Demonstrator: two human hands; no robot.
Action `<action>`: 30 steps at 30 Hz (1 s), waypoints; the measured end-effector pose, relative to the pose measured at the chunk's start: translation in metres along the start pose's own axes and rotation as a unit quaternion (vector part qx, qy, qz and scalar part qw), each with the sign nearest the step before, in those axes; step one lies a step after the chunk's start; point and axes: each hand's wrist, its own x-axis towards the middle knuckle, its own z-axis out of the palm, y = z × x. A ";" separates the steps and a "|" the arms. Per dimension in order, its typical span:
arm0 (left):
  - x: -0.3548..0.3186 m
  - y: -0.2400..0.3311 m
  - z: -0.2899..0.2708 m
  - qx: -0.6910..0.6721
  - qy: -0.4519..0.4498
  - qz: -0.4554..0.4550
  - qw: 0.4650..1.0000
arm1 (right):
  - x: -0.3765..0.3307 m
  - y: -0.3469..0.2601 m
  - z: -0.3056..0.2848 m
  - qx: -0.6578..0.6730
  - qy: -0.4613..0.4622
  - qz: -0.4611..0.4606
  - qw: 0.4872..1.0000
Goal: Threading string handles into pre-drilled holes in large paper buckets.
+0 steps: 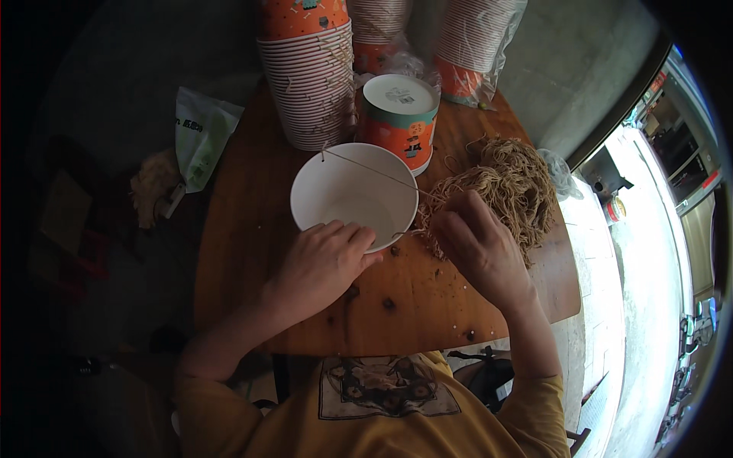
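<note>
A white-lined paper bucket [347, 187] sits on the wooden table in front of me, its open mouth toward me. My left hand [324, 256] grips its near rim, fingers over the edge and thumb along the outside. A thin string [374, 171] runs from a hole in the far left rim across the mouth to my right hand [475, 243]. The fingers of that hand are pinched together on the string, to the right of the bucket. Another bit of string shows at the bucket's near right rim. Beside my right hand lies a tangled heap of tan strings [511, 191].
Behind the bucket stands an upturned orange and green paper bucket [401, 122]. A tall stack of nested buckets [309, 91] rises at the back left, and a plastic-wrapped stack [477, 46] at the back right. A white and green bag [202, 137] is left of the wooden table [252, 252].
</note>
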 end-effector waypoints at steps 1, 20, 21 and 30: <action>-0.001 0.002 -0.002 -0.016 0.020 -0.014 1.000 | 0.003 -0.003 -0.003 -0.004 0.000 -0.004 1.000; -0.007 -0.012 -0.023 -0.059 0.217 0.015 0.974 | 0.029 -0.025 -0.003 0.257 0.057 0.081 0.961; -0.002 -0.021 -0.041 -0.057 0.197 0.003 0.979 | 0.033 -0.018 -0.002 0.377 0.056 0.107 0.918; 0.125 -0.133 -0.200 -0.480 0.088 -0.081 0.869 | 0.136 -0.007 0.012 0.247 0.181 -0.217 0.927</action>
